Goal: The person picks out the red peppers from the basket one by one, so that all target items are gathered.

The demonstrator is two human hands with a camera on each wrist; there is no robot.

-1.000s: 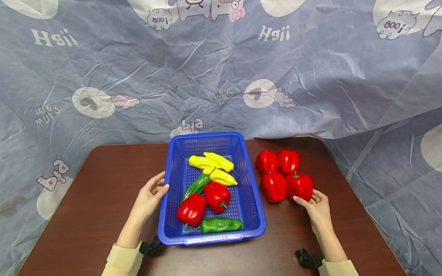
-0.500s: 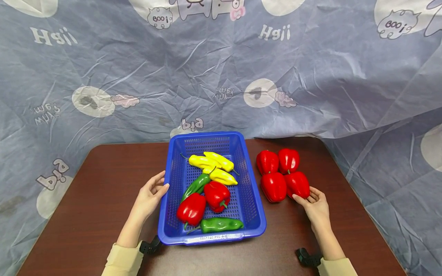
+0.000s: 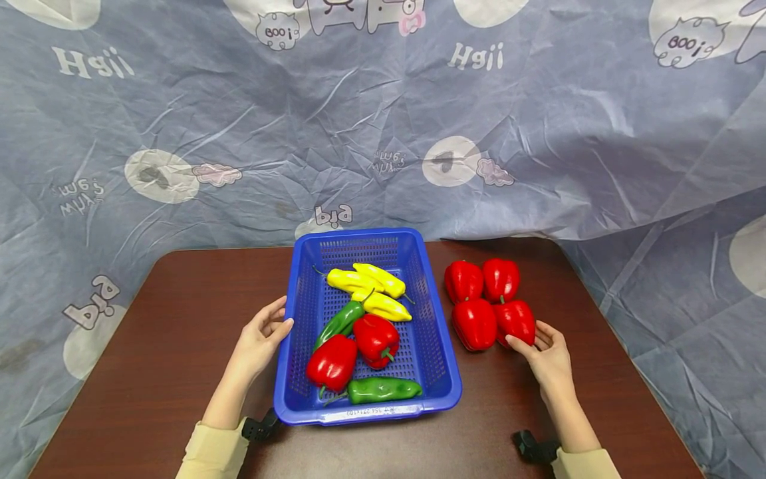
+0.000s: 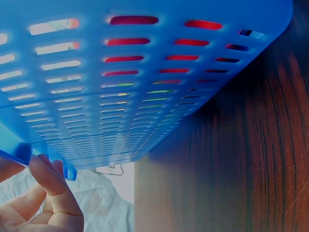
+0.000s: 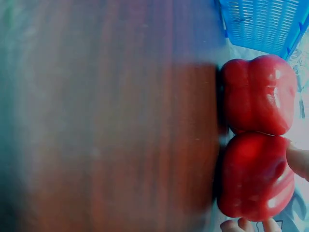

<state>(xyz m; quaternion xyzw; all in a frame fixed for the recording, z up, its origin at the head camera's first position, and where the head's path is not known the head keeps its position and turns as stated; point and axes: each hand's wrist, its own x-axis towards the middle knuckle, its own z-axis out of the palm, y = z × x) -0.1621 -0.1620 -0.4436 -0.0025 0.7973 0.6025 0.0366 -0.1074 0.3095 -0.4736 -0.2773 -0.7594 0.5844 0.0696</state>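
In the head view my left hand (image 3: pixel 257 342) grips the left rim of a blue perforated plastic basket (image 3: pixel 426 332). The left wrist view shows the thumb and fingers (image 4: pixel 53 186) pinching its edge. My right hand (image 3: pixel 552 359) holds the front right red bell pepper (image 3: pixel 516 322), which sits on the table among other red bell peppers (image 3: pixel 475 324). Seen from the right wrist, the thumb lies on one side of that bell pepper (image 5: pixel 256 176) and fingertips (image 5: pixel 271 226) touch the other. Inside the basket lie yellow peppers (image 3: pixel 387 307), green peppers (image 3: pixel 385 390) and two red bell peppers (image 3: pixel 377 341).
The brown wooden table (image 3: pixel 191 319) spreads out on both sides of the basket. Behind it hangs a grey-blue patterned cloth (image 3: pixel 359 133), reaching down to the table's back edge. Black straps (image 3: pixel 258 428) sit at both wrists.
The right hand has turned the front right bell pepper and shifted it slightly left against its neighbours; its stem now points away. The left hand and basket stay in place.
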